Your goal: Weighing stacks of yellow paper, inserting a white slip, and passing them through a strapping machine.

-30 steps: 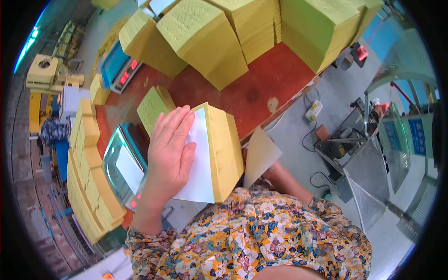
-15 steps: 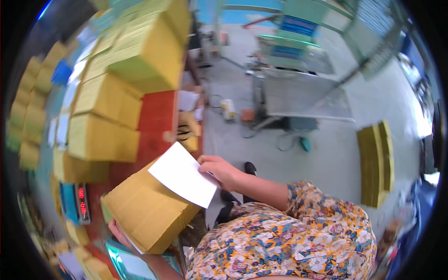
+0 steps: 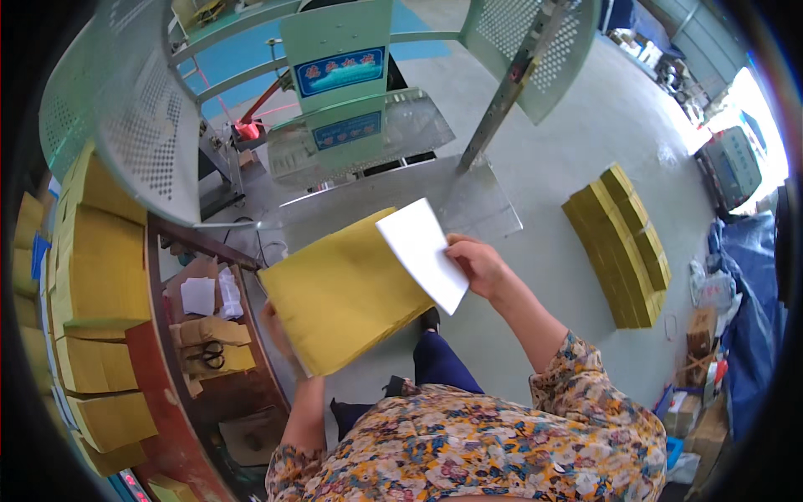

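Right hand point(image 3: 478, 265) pinches white sheet point(image 3: 423, 254), lettered sign point(image 3: 341, 72) beyond.

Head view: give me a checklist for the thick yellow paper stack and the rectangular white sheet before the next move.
1. White sheet held by the right hand: ok, pinched at its right edge.
2. Left hand at the yellow stack's left end: ok.
3. Left fingers' full hold: cannot tell, partly hidden.
4. Sheet within the stack's outline: not ok, extends past the right end.
5. Sheet touching the stack: cannot tell.
6. Black-handled scissors away from both hands: ok.
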The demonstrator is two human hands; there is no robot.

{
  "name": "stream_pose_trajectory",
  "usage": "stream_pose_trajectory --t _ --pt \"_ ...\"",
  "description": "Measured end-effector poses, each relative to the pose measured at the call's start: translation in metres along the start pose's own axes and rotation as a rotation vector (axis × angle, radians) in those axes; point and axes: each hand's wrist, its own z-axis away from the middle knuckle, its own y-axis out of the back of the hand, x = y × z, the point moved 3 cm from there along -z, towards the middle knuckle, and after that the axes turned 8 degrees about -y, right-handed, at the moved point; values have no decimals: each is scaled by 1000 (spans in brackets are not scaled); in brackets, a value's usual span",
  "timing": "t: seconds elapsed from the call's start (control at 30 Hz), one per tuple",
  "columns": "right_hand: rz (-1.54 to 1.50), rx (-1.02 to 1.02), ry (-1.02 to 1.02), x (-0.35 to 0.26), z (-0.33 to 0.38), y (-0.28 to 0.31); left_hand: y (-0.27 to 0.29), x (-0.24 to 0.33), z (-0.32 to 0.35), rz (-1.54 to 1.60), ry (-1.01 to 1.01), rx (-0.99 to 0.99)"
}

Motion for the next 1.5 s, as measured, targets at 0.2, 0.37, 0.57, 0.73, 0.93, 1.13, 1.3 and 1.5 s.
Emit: stream_pose_trajectory --t 0.2,0.37,0.57,0.73,0.93,1.13,1.3,1.5 --pt "-41 -77 -119 -55 -73 99 -134 -39 -39 381 -145 204" --pt "-221 -167 -292 -58 -115 134 -155 -42 -52 387 -61 85" --pt "-65 -176 -372 -54 -144 163 -131 -50 -45 503 142 -70" --pt "379 75 -299 -64 -141 150 -129 -33 -36 755 502 60" --pt "631 250 18 -50 -130 138 -122 -21 -38 516 425 -21" --pt "836 344 188 -56 -117 122 -118 -11 -50 422 375 -128" --pt "814 279 232 -54 -120 125 -120 -7 -52 455 396 -129" --pt "1153 258 457 -61 -117 115 -125 2 -49 501 498 -28"
